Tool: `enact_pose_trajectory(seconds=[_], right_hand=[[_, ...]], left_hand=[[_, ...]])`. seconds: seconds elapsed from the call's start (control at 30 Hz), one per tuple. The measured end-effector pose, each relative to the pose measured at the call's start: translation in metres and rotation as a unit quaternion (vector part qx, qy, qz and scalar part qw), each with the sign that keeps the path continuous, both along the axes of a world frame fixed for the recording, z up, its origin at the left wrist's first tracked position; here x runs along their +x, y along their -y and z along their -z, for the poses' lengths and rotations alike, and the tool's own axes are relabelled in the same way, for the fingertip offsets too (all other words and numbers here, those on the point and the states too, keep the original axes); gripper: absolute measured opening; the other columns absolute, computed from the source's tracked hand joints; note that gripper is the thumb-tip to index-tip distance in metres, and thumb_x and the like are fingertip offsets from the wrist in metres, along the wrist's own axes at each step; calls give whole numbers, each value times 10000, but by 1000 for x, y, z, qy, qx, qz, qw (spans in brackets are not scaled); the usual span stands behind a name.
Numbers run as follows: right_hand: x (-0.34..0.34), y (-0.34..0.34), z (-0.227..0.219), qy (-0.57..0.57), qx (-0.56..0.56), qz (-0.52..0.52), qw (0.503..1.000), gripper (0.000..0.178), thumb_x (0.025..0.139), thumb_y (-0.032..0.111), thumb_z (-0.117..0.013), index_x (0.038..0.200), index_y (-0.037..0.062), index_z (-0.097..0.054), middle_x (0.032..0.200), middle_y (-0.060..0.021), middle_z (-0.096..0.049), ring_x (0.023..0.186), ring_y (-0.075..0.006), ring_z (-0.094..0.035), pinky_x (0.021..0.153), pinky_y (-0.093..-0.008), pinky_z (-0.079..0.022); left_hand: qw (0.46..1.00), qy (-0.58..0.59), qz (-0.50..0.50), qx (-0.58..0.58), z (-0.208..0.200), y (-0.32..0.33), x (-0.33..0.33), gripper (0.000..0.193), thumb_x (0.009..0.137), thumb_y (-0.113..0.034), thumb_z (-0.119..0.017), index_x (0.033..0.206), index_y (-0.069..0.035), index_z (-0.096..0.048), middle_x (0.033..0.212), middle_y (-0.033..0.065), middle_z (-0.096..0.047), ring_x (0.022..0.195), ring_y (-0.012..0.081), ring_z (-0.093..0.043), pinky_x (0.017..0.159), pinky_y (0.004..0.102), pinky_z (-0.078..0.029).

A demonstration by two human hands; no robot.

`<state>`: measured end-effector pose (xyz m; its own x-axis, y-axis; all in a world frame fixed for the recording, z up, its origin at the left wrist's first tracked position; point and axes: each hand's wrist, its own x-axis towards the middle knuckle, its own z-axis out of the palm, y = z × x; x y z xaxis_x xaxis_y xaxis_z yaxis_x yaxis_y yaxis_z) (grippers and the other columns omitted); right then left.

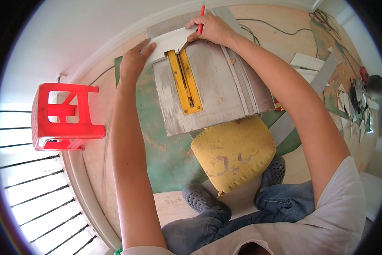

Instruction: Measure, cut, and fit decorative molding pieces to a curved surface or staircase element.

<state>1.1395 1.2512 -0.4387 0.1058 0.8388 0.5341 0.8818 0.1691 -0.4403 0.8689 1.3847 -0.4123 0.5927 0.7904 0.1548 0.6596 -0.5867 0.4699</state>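
A table saw with a worn grey metal top (218,80) stands in front of me. Its yellow throat plate (192,87) has a slot running away from me. At the far edge a white board (170,41) lies across the saw top, near the slot's far end. My left hand (133,60) is closed round the board's left end, thumb on top. My right hand (213,29) is at its right part, fingers bent over it, with a red pencil (201,21) held upright between them. A thin brown piece by the right fingertips, near the slot, is too small to make out.
A red plastic stool (67,117) stands at the left by a railing (42,180). Below the saw hangs a yellow bag (235,153) near my feet. Green sheeting (157,161) covers part of the floor. Offcuts (348,102) and a black cable (280,33) lie to the right.
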Motion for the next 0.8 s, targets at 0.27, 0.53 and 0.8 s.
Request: enact_pose_trajectory(seconds=[0.27,0.53,0.8], right_hand=[[-15,14,-20,-23,-115,6,993,499,739,431,-895,1090,106,-754,1039,-86,-726,1025,-276,-638,904,-394,-516],[-10,8,-17,-35,-102,7,994,489,729,436,-901,1075,118,-767,947,-109,-733,936,-284,-674,851,-407,-535],[-14,10,-16,3,-81,32,996,498,722,446,-901,1079,125,-773,968,-98,-743,961,-279,-666,880,-393,-531]], left_hand=[[1000,-21,-8,-7,-2,10,-12,615,950,-632,-603,1369,-189,-677,1245,212,-710,1192,378,-662,1007,419,-503],[1000,-7,-1,-11,-2,1,-4,631,938,-635,-619,1383,-190,-668,1244,217,-711,1183,374,-671,1000,420,-510],[1000,-9,4,-2,0,-3,-4,636,929,-633,-628,1396,-202,-660,1260,200,-712,1188,353,-675,1007,412,-508]])
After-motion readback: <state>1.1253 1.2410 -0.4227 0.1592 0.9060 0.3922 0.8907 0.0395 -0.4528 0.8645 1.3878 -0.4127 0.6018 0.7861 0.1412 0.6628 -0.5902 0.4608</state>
